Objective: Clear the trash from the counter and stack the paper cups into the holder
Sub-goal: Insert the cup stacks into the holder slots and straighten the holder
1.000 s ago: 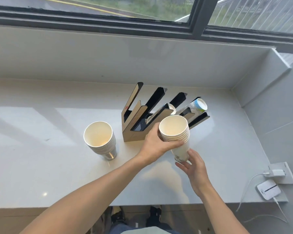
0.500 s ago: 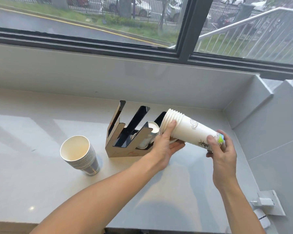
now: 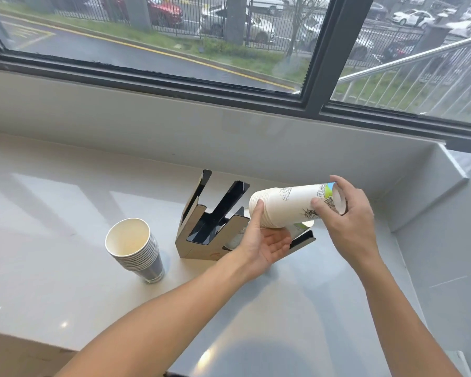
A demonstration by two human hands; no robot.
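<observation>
A stack of white printed paper cups lies on its side in the air above the right half of the cup holder. My right hand grips the stack's bottom end. My left hand has its thumb on the rims and its palm open under the stack. The holder is wood-coloured with black slanted slots, and part of a cup shows in a slot behind my left hand. A second stack of dark-sided paper cups stands upright on the counter left of the holder.
The pale counter runs to a low wall under the window at the back. A raised ledge closes off the right side. The counter's front edge shows at bottom left.
The white stack has been lifted off the counter and turned onto its side, then raised above the holder. My right hand shifted to its bottom end. The view tilted up.
</observation>
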